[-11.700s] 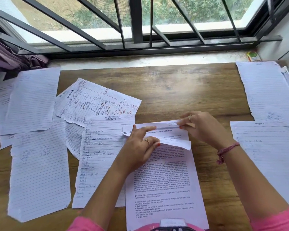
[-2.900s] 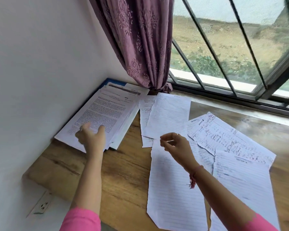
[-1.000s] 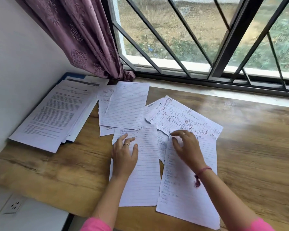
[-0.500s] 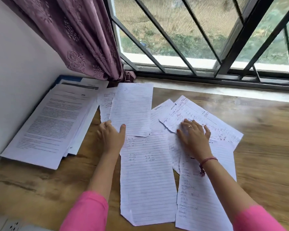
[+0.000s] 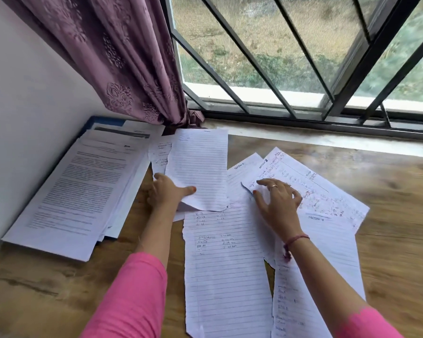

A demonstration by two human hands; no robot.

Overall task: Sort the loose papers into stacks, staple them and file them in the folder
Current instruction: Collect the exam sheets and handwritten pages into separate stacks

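Loose lined sheets are spread over the wooden table [image 5: 388, 215]. My left hand [image 5: 167, 192] pinches the lower left corner of a lined sheet [image 5: 200, 167], thumb on top and fingers beneath, and that corner is lifted. My right hand [image 5: 276, 203] lies with spread fingers on a handwritten sheet with red notes [image 5: 315, 189]. A long lined sheet [image 5: 225, 269] lies between my forearms. A stack of printed pages [image 5: 78, 191] rests on a blue folder [image 5: 103, 120] by the wall at left.
A white wall [image 5: 22, 93] bounds the table on the left. A purple curtain [image 5: 122, 57] hangs into the back corner. A barred window [image 5: 303, 57] with its sill runs along the back. Bare wood shows at right and front left.
My left hand has slid under the lined sheet's corner and raised it. My right hand has spread further over the red-noted sheet. The view has shifted slightly.
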